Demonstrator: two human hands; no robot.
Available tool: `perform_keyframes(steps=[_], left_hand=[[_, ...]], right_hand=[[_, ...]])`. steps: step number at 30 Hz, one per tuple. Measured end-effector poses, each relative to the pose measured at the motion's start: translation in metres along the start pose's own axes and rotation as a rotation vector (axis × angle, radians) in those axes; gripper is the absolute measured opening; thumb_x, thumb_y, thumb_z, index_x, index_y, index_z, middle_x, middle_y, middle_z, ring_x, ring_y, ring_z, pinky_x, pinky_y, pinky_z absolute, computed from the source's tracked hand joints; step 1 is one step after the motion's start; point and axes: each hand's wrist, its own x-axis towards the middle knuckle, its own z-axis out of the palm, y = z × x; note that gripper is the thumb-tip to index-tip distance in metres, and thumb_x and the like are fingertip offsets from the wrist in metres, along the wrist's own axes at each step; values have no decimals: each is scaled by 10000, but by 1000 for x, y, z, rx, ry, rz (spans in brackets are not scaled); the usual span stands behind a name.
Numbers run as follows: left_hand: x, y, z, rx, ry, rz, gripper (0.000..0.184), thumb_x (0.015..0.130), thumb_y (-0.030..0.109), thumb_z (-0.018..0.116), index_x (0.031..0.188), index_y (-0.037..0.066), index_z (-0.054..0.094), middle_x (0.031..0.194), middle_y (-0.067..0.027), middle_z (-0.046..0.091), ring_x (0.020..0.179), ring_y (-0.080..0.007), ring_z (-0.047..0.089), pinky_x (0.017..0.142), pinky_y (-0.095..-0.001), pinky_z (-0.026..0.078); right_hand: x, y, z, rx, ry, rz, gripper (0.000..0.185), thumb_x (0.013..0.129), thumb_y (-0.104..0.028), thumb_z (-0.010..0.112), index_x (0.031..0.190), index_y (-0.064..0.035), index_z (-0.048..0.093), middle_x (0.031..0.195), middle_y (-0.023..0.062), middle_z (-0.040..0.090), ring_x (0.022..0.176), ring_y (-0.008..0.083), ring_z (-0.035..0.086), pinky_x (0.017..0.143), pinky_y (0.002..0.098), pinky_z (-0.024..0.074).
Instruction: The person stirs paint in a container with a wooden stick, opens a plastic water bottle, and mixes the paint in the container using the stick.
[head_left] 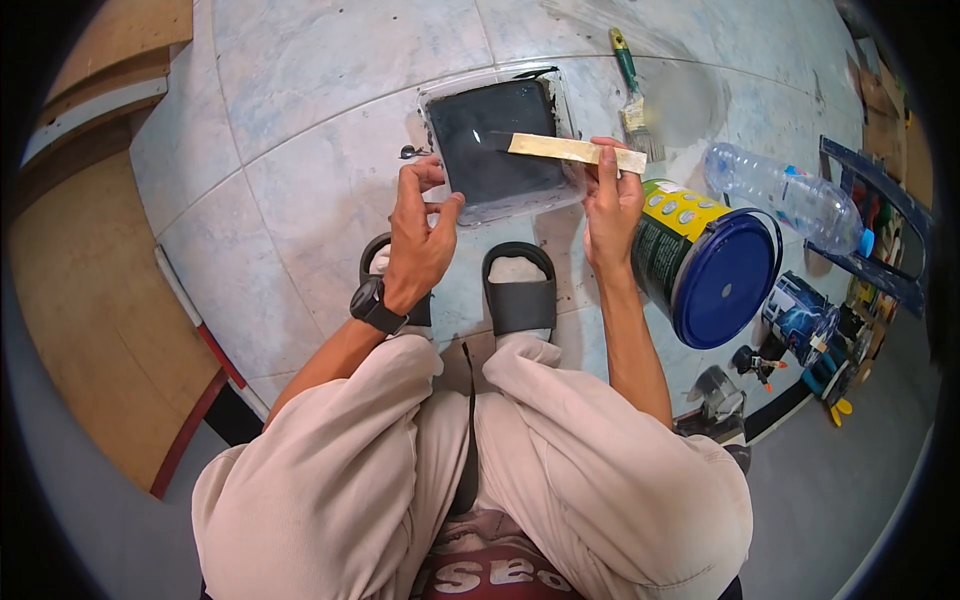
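Note:
On the tiled floor in front of my feet is a clear plastic container [505,210] with dark grey-black paint [490,115] in it. My left hand [422,232], with a black watch on the wrist, pinches the container's near left edge between thumb and fingers. A flat wooden stick [570,150] is held in my right hand [612,215] above the right side of the container. The stick's left end is dark with paint and reaches over the paint surface. A paintbrush [630,85] with a green handle lies beyond my right hand.
Right of my right hand lies a paint bucket [725,280] on its side, blue lid towards me. A clear plastic bottle [785,200] and a dark blue frame [880,250] are farther right, near cans [800,310]. Wooden boards [100,300] stand at left.

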Motion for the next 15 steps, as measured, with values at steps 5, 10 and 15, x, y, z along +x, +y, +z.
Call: perform_keyframes(steps=[5, 10, 15], left_hand=[[4, -4, 8, -101, -37, 21, 366, 966, 28, 651, 1262, 62, 440, 1467, -175, 507, 1173, -260, 624, 913, -349, 527], [12, 0, -2, -334, -111, -121, 428, 959, 30, 642, 1303, 98, 395, 1376, -104, 538, 1136, -193, 616, 900, -319, 512], [29, 15, -9, -421, -68, -397, 487, 964, 187, 616, 1376, 96, 373, 1156, -44, 559, 901, -91, 537, 789, -222, 420]], right_hand=[[-2, -8, 1, 97, 22, 99, 283, 1124, -250, 560, 1248, -4, 622, 1084, 73, 676, 950, 98, 628, 824, 240, 513], [-3, -6, -9, 46, -11, 120, 281, 1125, -285, 540, 1294, -66, 590, 1142, 86, 685, 1018, 136, 678, 814, 271, 565], [-13, -13, 2, 91, 47, 113, 285, 1128, -286, 547, 1262, -41, 604, 1090, 65, 681, 904, 107, 662, 750, 241, 527]])
